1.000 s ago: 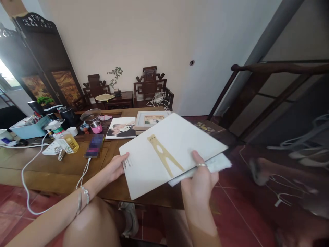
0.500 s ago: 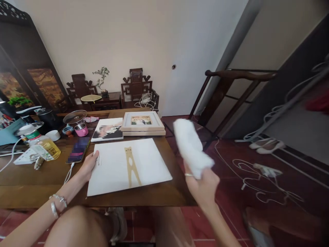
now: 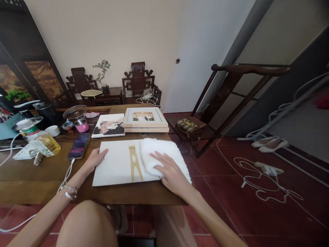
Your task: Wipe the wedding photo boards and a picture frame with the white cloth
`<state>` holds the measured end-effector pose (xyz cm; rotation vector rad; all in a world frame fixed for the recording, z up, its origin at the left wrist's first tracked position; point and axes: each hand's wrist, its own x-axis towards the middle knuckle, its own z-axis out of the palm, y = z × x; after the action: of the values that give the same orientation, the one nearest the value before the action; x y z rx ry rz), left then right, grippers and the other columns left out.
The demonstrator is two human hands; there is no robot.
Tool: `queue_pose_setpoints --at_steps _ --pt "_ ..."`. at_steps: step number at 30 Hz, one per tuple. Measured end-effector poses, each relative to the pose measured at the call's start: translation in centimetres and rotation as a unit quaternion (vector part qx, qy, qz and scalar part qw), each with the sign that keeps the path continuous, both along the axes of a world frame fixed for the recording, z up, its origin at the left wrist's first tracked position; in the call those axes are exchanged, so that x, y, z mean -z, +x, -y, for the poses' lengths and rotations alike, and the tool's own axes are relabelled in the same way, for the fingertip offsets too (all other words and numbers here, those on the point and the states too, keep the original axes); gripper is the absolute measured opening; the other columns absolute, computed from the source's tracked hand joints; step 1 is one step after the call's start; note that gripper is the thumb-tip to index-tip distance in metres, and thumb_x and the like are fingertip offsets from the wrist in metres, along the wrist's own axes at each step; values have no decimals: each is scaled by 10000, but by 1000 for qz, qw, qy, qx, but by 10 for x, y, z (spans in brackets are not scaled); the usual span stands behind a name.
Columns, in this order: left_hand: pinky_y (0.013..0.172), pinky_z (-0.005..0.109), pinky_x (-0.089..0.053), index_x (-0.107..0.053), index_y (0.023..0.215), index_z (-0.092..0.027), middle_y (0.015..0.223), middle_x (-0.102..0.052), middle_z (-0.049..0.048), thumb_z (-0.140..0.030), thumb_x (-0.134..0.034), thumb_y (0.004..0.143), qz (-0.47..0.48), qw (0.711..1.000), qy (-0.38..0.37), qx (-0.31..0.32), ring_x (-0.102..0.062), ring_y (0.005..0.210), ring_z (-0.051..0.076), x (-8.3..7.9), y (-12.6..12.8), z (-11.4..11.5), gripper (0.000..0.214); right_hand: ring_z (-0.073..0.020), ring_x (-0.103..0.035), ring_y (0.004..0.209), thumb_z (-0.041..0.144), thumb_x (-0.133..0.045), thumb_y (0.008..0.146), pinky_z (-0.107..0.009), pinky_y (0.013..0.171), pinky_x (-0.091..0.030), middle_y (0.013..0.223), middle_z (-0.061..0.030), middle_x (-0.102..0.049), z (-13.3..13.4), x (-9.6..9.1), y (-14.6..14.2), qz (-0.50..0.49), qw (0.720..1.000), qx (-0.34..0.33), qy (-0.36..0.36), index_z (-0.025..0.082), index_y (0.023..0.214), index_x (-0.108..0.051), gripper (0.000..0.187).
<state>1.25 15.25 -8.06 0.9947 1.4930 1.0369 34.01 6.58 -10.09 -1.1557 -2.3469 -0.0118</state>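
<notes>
A white picture board point(image 3: 115, 168) with a tan long-legged cat figure lies on the wooden table point(image 3: 64, 188). My left hand point(image 3: 97, 159) grips the board's left edge, its fingertips on the printed face. Folded over the board's right part is a thick white towel point(image 3: 154, 151), which hides that side. My right hand point(image 3: 171, 171) holds the towel down against the board, fingers spread over the cloth. Behind the board lie a pale framed photo point(image 3: 145, 118), on top of another frame, and a flat picture print point(image 3: 109, 126).
A phone point(image 3: 78, 145) on a charging cable lies left of the board. Farther left stand a bottle of yellow liquid point(image 3: 48, 144), a pink cup point(image 3: 81, 126) and a power strip point(image 3: 24, 151). A chair point(image 3: 221, 103) bearing a plaid bag point(image 3: 189, 125) stands right; cables point(image 3: 257, 185) cover the floor there.
My right hand has brought the towel down and left, from the air beside the table onto the board. My left hand stays at the board's left edge.
</notes>
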Motion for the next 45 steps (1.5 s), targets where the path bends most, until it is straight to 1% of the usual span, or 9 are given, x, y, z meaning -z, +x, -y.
queue_pose_setpoints --at_steps 4,9,15,23,26,32,35,40,45 --pt "901 438 -468 -638 824 -209 933 -711 93 -370 -915 366 -211 972 99 9 -613 1029 378 -2 4 4 559 -290 -348 1372 -67 -404 572 -560 1090 -339 1403 -144 -507 1 5 -8 20 1000 18 7 169 933 -676 509" --pt "1043 541 -325 -636 968 -133 1267 -557 234 -542 -749 609 -449 873 168 91 -436 1255 449 12 6 16 555 -301 -331 1380 -46 -429 560 -557 1105 -305 1425 -134 -485 10 9 -15 39 999 24 -6 176 931 -674 497" --pt "1161 486 -169 -434 1376 -110 1549 -249 205 -555 -522 835 -437 858 209 169 -174 1449 346 28 -2 28 706 -295 -291 1399 -22 -450 588 -574 1113 -268 1439 -132 -469 -6 -2 -9 51 997 -26 -49 169 961 -660 469" --pt "1174 479 -161 -395 1415 -119 1554 -257 172 -513 -482 885 -427 851 238 192 -145 1460 298 28 0 28 666 -325 -218 1419 -16 -462 674 -608 1119 -214 1462 -140 -435 -74 -16 -26 67 994 -46 -69 144 949 -639 365" --pt "1176 466 -178 -393 1417 -103 1550 -269 171 -530 -472 884 -438 849 231 184 -165 1458 290 30 0 27 687 -336 -205 1420 -22 -466 669 -615 1127 -189 1469 -140 -426 -51 -13 -27 77 993 -53 -77 141 935 -646 360" --pt "1183 441 -182 -390 1424 -119 1552 -275 150 -547 -455 890 -448 842 240 180 -195 1454 266 34 -2 28 688 -346 -58 1438 -24 -456 561 -638 1139 -105 1537 -111 -300 47 -7 -19 107 986 -87 -92 160 822 -639 367" --pt "1180 440 -191 -407 1417 -126 1552 -276 144 -545 -452 895 -452 835 247 192 -199 1453 261 33 -4 29 671 -328 -69 1440 -28 -446 553 -629 1143 -121 1535 -109 -303 59 -11 -16 113 984 -94 -105 165 808 -623 366" --pt "1183 440 -173 -399 1426 -128 1565 -241 135 -536 -451 901 -456 828 244 216 -158 1462 262 30 -7 31 667 -310 -168 1430 -28 -445 661 -597 1138 -196 1489 -142 -393 -6 -16 -18 105 986 -80 -100 154 883 -618 335" --pt "1181 421 -199 -443 1399 -141 1537 -321 117 -521 -466 895 -410 854 246 205 -221 1448 241 30 -7 31 632 -317 -255 1407 -3 -447 721 -596 1120 -229 1395 -207 -498 -84 -13 -25 88 991 -54 -83 134 975 -600 326"
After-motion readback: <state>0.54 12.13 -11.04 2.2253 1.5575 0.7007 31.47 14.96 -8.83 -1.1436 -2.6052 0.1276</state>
